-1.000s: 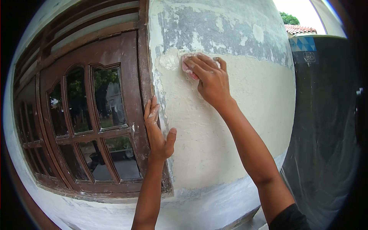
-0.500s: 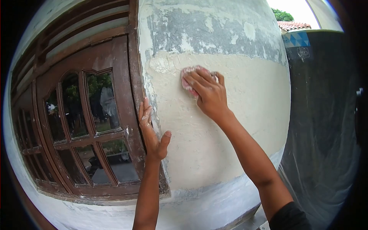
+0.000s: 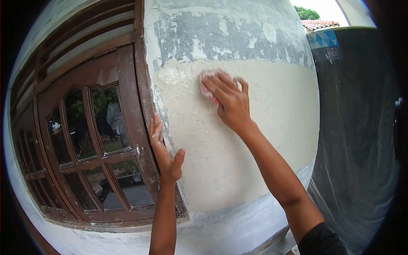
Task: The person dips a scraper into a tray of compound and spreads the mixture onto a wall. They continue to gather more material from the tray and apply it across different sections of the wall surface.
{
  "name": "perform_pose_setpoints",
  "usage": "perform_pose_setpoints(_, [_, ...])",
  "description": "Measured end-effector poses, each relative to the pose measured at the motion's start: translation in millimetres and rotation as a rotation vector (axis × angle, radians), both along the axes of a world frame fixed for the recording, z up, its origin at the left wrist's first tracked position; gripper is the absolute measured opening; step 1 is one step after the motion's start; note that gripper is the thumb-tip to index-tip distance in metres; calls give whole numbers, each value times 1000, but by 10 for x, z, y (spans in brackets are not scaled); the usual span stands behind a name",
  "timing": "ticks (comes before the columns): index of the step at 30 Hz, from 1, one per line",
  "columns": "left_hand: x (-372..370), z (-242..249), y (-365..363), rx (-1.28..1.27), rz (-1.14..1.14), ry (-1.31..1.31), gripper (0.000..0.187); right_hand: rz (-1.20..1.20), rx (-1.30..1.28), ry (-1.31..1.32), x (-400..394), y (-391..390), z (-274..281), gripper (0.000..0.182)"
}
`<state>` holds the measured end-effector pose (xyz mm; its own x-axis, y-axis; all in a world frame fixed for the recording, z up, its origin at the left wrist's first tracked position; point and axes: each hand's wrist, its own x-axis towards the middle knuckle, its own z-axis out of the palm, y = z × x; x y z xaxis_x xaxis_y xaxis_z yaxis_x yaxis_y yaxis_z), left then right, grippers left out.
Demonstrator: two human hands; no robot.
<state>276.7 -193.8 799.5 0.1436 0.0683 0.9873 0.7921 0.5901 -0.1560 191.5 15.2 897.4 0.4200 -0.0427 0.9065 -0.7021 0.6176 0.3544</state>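
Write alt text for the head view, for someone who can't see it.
A person's right hand holds a pink and white wad against a cream wall coating. The left hand is at the edge of a brown wooden window frame. Patchy grey surface shows above.

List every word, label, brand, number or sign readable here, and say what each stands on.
No text can be read.
Small square mark on the dark panel: too small and blurred to read.
Blue-and-white strip above that mark, on the same panel: a triangle pattern; no letters can be made out.
Wall, window and pink pad: no lettering visible.
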Motion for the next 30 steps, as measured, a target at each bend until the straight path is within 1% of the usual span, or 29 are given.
perform_pose_setpoints(3, [5,-3,16,30,-1,-7,88,-40,9,-24,4,-21,306,50])
perform_pose_setpoints(4, [13,-7,15,41,-4,-9,88,-12,21,-33,-69,-43,284,50])
perform_pose_setpoints(7, [25,-1,25,26,-6,-13,87,-18,39,-61,-131,20,-80,51])
perform_pose_setpoints(10, [4,-2,0,25,8,-25,87,8,4,-51,-121,46,-103,52])
perform_pose_setpoints(13, [15,-1,16,45,-6,-15,86,12,-29,-9,-13,-33,235,52])
perform_pose_setpoints(14, [9,-6,19,50,-5,-15,86,-25,-11,-19,-69,-65,277,54])
perform_pose_setpoints(17, [10,-6,-2,37,-10,-20,86,23,13,-69,-84,-134,-9,54])
perform_pose_setpoints(20, [-4,-5,10,28,-23,-17,85,4,46,-69,-89,-156,-282,53])
perform_pose_setpoints(21, [-2,-9,12,39,-29,-17,85,6,43,-68,-37,-186,-206,53])
perform_pose_setpoints(23, [-11,0,7,54,-37,-14,84,111,-35,25,157,-292,121,54])
perform_pose_setpoints(24, [-17,-4,3,55,-42,-9,84,107,-6,17,203,-343,241,60])
perform_pose_setpoints(25, [-14,-11,-7,55,-44,-5,85,110,-1,16,202,-382,236,60])
perform_pose_setpoints(27, [-8,-9,-5,46,-52,-4,84,34,62,-62,173,-473,179,64])
perform_pose_setpoints(29, [-1,-15,-6,32,-65,-9,84,57,74,-85,166,-437,-159,64])
perform_pose_setpoints(30, [-4,-3,-10,11,-46,3,83,26,104,-84,187,-380,-309,64])
